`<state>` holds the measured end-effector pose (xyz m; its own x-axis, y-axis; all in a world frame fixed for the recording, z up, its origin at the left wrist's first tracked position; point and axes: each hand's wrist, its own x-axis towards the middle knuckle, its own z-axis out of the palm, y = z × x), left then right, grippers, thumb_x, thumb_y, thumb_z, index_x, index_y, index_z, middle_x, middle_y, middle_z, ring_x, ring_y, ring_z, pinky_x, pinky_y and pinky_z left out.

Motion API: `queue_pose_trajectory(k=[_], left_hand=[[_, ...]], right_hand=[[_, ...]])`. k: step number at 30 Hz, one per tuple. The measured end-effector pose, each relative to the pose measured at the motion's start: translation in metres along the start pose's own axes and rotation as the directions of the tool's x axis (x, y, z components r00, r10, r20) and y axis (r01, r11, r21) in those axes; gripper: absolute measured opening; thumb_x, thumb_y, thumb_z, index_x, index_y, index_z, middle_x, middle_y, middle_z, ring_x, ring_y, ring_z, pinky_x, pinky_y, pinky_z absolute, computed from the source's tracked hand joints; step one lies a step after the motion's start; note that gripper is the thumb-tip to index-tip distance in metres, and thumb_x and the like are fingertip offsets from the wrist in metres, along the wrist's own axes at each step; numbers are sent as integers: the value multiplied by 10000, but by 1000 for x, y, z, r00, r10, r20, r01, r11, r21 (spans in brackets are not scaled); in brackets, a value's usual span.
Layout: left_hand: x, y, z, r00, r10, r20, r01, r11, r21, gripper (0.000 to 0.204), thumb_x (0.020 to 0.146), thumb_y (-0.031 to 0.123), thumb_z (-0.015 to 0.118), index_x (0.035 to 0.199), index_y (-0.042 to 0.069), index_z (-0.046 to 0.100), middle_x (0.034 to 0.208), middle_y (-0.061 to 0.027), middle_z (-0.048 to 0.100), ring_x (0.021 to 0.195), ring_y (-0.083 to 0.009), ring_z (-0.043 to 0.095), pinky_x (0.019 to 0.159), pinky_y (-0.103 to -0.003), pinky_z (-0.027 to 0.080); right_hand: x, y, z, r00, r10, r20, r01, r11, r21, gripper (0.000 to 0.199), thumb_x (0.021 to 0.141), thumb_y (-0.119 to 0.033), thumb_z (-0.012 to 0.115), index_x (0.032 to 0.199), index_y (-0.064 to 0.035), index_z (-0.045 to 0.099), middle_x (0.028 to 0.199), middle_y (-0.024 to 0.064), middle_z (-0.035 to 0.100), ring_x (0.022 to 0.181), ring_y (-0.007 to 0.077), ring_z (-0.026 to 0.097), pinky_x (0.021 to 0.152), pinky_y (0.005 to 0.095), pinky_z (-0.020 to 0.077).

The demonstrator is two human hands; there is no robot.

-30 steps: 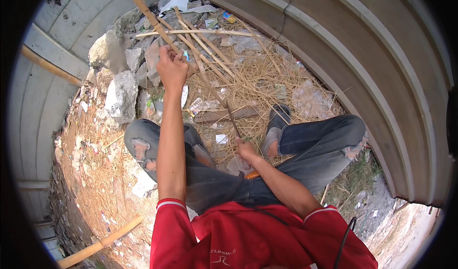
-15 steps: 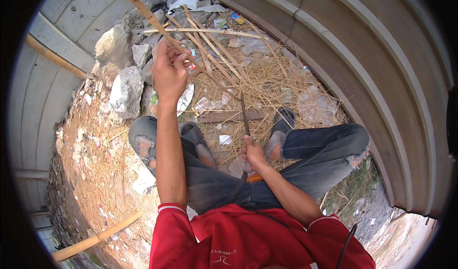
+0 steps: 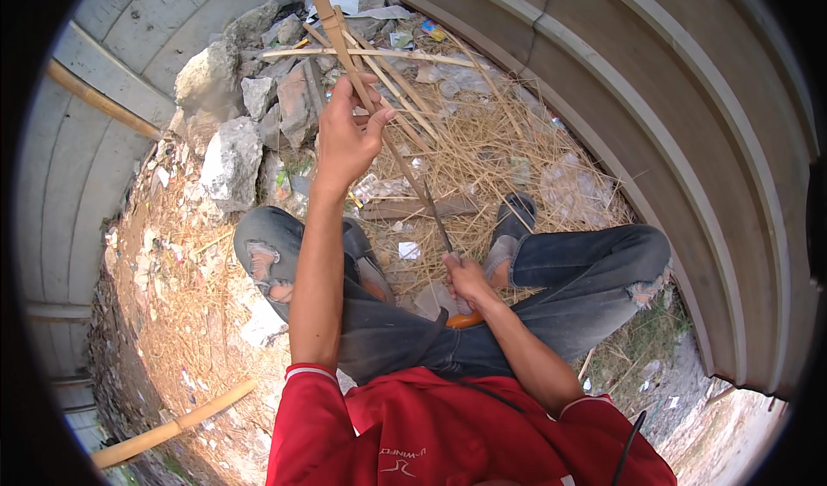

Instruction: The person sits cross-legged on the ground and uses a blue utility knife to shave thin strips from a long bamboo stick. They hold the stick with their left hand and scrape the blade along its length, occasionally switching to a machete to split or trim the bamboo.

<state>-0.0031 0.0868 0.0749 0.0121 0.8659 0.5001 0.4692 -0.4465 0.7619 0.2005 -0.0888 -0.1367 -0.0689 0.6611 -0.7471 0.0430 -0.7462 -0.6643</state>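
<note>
Left hand (image 3: pixel 349 141): grip holding a long stick (image 3: pixel 330 21).
Right hand (image 3: pixel 466 281): grip around a knife (image 3: pixel 440 225).
Straw (image 3: pixel 482 146): near both shoes (image 3: pixel 515 214).

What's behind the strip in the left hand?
A pale stick passes behind the strip, showing on both sides; straw shows beyond its lower part. Whatever lies directly behind the left hand is covered and can't be seen.

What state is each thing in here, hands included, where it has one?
Left hand, holding bamboo strip
Bamboo strip, held slanting
Right hand, gripping knife
Knife, held, blade pointing forward
Jeans, torn at both knees
Loose strips, lying crossed
Straw, scattered
</note>
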Motion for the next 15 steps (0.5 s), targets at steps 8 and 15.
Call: queue_pose_trajectory(k=[8, 15], left_hand=[[-5, -53, 2, 992, -128, 20, 129, 990, -59, 148, 884, -86, 689, 1007, -21, 639, 830, -116, 752, 822, -180, 770, 723, -306, 622], [-6, -69, 5, 983, -183, 0, 183, 983, -16, 108, 934, -91, 637, 1024, -32, 625, 908, -103, 749, 891, -185, 764, 757, -335, 669]], right_hand=[[10, -7, -3, 992, -88, -92, 70, 981, -183, 526, 1047, -429, 548, 851, 57, 600, 687, 194, 626, 546, 307, 628, 516, 440, 477], [-25, -15, 14, 835, -524, -170, 463, 834, -299, 531, 1062, -425, 521, 887, 69, 606, 761, 282, 632, 764, 483, 641, 693, 477, 493]])
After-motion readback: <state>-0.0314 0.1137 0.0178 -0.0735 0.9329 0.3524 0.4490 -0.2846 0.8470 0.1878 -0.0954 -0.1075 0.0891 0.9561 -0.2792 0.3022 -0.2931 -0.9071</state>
